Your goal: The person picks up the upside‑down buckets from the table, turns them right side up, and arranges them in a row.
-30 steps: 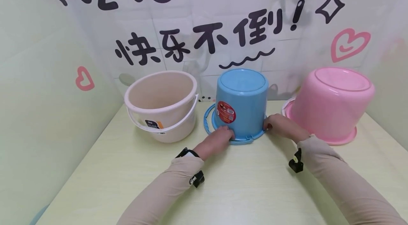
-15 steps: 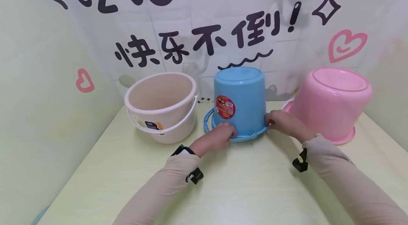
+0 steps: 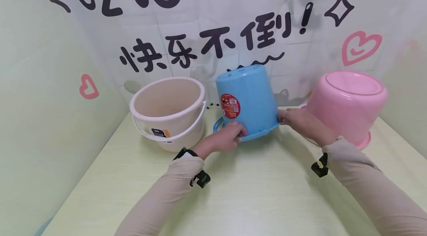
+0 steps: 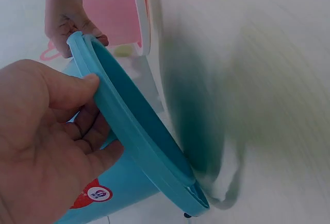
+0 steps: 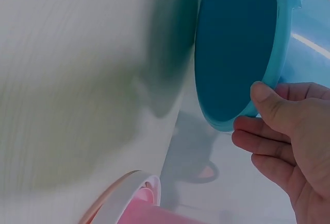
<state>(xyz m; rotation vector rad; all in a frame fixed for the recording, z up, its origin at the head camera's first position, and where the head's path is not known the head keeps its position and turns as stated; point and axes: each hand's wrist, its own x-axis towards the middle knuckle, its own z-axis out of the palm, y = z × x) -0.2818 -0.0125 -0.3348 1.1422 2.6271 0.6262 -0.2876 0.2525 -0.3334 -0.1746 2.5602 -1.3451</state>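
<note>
A blue bucket (image 3: 248, 98) is upside down and tilted, its near and right rim lifted off the table, leaning left. My left hand (image 3: 228, 136) pinches the near rim, thumb on the outside edge in the left wrist view, where the bucket's rim (image 4: 139, 141) crosses the middle. My right hand (image 3: 300, 121) grips the rim's right side; in the right wrist view its thumb and fingers (image 5: 263, 131) clasp the rim, and the dark blue inside (image 5: 237, 44) shows. Part of the bucket's handle (image 3: 218, 124) shows at the left.
Left of the blue bucket stands an upright cream bucket (image 3: 166, 115) with its white handle hanging in front. To the right, a pink bucket (image 3: 348, 106) is upside down. All are on a pale wooden table (image 3: 260, 191) before a printed wall sheet (image 3: 186, 13).
The blue bucket has gone from standing flat on its rim to tilting left, with its near and right rim raised by both hands. The other buckets stay put.
</note>
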